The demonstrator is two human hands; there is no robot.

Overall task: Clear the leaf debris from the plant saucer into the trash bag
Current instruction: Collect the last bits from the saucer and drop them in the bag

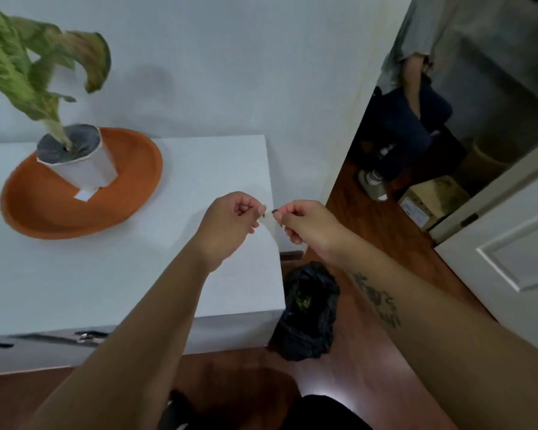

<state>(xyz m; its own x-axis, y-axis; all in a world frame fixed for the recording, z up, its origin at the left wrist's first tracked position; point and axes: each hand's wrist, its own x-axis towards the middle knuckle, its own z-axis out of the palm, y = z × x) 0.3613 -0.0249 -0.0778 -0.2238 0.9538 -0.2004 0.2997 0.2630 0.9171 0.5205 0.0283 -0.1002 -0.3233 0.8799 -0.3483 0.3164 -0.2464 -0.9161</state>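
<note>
Pale strip [270, 226] pinched between both hands | dark fleck at fingertips unclear | trash bag [308, 311] contents blurred

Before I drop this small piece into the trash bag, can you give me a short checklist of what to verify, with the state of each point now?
1. Piece held firmly: ok. The left hand and right hand both pinch a pale strip between them.
2. Hands over the bag: not ok. They are above the corner of the white table; the black trash bag lies lower, on the floor.
3. Bag mouth open: ok; green bits show inside.
4. Saucer clear of debris: cannot tell. The orange saucer is blurred; only a white scrap shows.
5. Pot steady: cannot tell; it looks tilted.
</note>
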